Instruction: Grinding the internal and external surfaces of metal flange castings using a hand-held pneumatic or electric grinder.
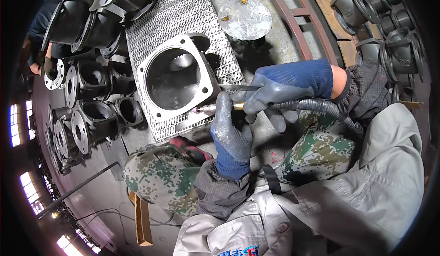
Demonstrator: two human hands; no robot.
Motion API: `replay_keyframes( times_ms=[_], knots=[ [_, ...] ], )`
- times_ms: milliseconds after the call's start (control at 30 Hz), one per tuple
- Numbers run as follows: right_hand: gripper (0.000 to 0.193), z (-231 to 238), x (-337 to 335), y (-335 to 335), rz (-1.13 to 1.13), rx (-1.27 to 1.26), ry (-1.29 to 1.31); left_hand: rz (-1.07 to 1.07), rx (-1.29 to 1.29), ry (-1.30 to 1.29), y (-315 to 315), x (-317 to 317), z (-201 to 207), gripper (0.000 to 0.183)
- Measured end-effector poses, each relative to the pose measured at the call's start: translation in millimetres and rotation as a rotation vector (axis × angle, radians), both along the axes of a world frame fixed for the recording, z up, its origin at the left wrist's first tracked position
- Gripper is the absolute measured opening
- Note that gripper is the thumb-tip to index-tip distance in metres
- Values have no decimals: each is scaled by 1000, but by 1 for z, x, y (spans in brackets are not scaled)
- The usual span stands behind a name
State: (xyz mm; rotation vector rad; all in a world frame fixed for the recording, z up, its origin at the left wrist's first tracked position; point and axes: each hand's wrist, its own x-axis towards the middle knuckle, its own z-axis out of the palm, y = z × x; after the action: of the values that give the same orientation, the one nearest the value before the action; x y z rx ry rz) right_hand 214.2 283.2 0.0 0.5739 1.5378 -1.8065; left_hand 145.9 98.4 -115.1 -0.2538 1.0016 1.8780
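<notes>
A square-flanged metal casting [208, 90] with a large round bore lies on a textured metal plate [158, 15]. My right hand [279, 91], in a grey-coated blue glove, is closed around a slim hand-held grinder [238, 105] with a ribbed grey hose [316, 104]. A flat metal strip [238, 87] also sticks out from that hand toward the casting; its kind is unclear. My left hand [231, 137], gloved alike, steadies the grinder near its front end. The pinkish tip [195, 110] is at the flange's near edge, and I cannot tell if it touches.
Several dark flanged castings [94, 118] stand at left, and more valve bodies [398, 49] at right. A round metal disc [245, 18] and a brown steel frame [298, 13] lie beyond the plate. Another person's hand [35, 68] is at the far left.
</notes>
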Motion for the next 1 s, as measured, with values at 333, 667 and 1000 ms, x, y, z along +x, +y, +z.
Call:
replay_keyframes(
  times_ms=[333,667,1000],
  knots=[
    [35,-6,-4,-2,136,152,196,-254,-276,1507,-12,3,11,74],
    [45,-11,10,-3,-141,-298,-43,-148,-241,1545,-6,3,24,55],
    [56,-11,23,-42,-71,237,18,-342,-48,1184,-9,3,21,48]
  ],
)
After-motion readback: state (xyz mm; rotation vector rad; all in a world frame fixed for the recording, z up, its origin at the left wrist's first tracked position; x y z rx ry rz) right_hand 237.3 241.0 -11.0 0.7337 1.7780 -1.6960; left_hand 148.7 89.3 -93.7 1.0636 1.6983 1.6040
